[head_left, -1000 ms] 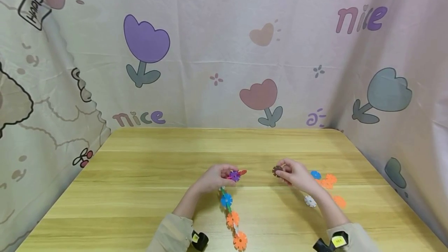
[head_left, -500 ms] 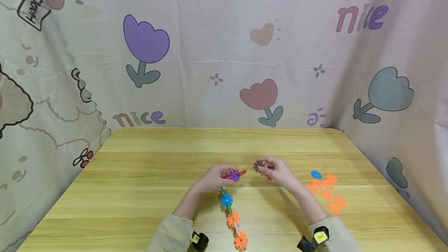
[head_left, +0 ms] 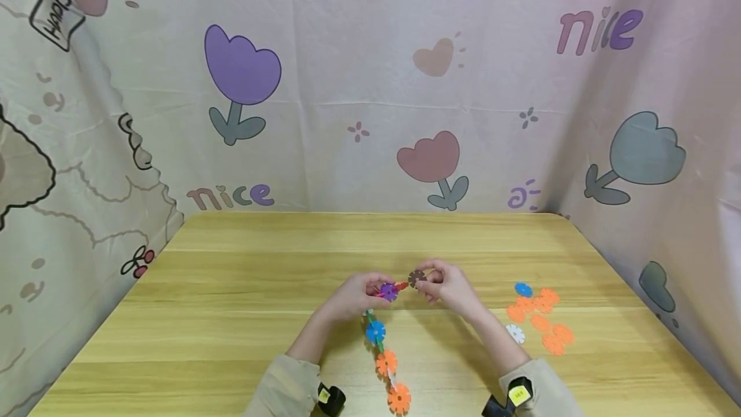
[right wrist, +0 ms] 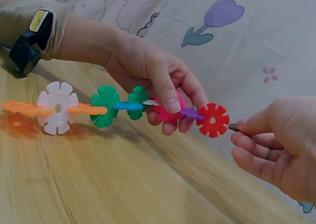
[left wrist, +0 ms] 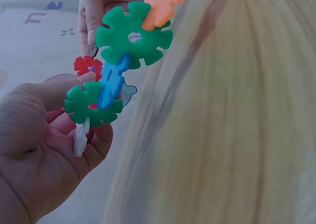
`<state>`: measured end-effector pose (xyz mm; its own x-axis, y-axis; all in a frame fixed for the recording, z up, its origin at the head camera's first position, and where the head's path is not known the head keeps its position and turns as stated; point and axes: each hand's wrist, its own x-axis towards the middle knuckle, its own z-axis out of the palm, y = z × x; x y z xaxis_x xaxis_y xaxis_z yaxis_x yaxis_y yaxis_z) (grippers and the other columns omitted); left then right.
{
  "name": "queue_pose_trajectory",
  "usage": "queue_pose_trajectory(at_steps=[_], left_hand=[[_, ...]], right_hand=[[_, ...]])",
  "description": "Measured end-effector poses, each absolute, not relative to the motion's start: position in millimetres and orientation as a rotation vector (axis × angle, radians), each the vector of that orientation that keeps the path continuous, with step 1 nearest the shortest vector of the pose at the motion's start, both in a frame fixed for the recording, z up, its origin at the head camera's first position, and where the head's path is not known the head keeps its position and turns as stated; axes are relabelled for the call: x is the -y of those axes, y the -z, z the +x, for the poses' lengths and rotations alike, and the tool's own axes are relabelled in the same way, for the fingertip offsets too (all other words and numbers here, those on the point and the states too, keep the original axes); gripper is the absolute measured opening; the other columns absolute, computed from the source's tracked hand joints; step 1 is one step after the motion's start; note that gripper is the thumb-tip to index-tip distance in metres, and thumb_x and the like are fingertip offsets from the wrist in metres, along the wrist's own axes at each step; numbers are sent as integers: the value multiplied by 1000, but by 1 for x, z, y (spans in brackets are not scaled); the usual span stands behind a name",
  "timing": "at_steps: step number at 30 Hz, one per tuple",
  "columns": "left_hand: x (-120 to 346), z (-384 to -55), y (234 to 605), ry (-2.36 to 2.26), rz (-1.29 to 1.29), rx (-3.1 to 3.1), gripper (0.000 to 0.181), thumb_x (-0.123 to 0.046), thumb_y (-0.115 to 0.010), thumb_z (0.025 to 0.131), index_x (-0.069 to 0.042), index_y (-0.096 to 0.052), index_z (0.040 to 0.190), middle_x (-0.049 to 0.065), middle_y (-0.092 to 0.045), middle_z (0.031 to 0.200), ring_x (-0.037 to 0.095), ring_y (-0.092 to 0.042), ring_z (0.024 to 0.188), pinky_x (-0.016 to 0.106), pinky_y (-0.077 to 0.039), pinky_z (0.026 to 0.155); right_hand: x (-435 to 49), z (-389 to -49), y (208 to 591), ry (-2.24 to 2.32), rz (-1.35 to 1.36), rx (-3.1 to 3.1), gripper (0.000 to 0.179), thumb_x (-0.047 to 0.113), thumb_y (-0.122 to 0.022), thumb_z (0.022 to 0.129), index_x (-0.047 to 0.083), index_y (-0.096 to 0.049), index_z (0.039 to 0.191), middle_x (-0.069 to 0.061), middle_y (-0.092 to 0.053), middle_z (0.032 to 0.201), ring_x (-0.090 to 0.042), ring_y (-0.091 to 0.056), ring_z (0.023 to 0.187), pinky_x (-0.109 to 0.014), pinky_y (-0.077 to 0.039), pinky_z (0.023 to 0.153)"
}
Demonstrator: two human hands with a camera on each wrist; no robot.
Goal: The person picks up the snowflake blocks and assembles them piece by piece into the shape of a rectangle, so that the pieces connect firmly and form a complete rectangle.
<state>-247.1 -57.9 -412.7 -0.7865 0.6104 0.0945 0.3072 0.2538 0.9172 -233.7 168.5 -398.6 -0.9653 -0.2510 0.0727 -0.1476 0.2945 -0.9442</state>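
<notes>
My left hand [head_left: 350, 295] pinches a chain of notched plastic snowflake discs by its pink disc [right wrist: 170, 111]. Past the fingers, a purple disc [head_left: 388, 292] and then a red disc [right wrist: 213, 120] form the chain's end. The rest of the chain trails toward me: green discs [left wrist: 134, 36], a blue disc [head_left: 375, 332], a white disc [right wrist: 58, 109] and orange discs [head_left: 399, 399]. Between thumb and fingertips, my right hand [head_left: 451, 288] pinches a brown disc [head_left: 417, 279]. Its edge is right at the red disc's rim; in the right wrist view it appears edge-on.
On the wooden table [head_left: 260, 288], to the right of my right forearm, lie several loose orange discs [head_left: 541, 322], a blue disc [head_left: 523, 289] and a white disc [head_left: 515, 334]. A patterned cloth [head_left: 347, 82] hangs behind the table and at its sides.
My right hand has carried the brown disc leftward from near the loose discs up to the red end of the chain. My left hand and the chain stay in place.
</notes>
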Motion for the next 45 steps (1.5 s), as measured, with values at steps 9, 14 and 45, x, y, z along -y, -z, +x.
queue_pose_trajectory(at_steps=[9, 14, 45], left_hand=[[58, -246, 411, -1488, 823, -2303, 30, -6, -65, 85, -4, -61, 115, 5, -66, 95, 16, -62, 82, 29, -50, 73], [58, -245, 409, -1511, 844, -2276, 30, -3, -65, 84, -1, -63, 114, 11, -66, 88, 22, -60, 74, 25, -49, 63], [58, -250, 413, -1555, 596, -2201, 61, -17, -58, 92, 6, -29, 140, 25, -54, 121, 30, -60, 100, 44, -46, 88]], right_hand=[[-161, -232, 403, 1837, -389, -2400, 33, -3, -63, 83, -10, -52, 114, -25, -61, 78, -28, -59, 62, -32, -54, 58], [-160, -233, 404, 1908, -373, -2337, 30, -5, -60, 86, -11, -51, 114, -17, -61, 74, -16, -56, 60, -29, -53, 56], [-139, -243, 402, 1792, -440, -2409, 31, -7, -54, 88, -13, -49, 118, -28, -58, 85, -32, -58, 72, -41, -53, 66]])
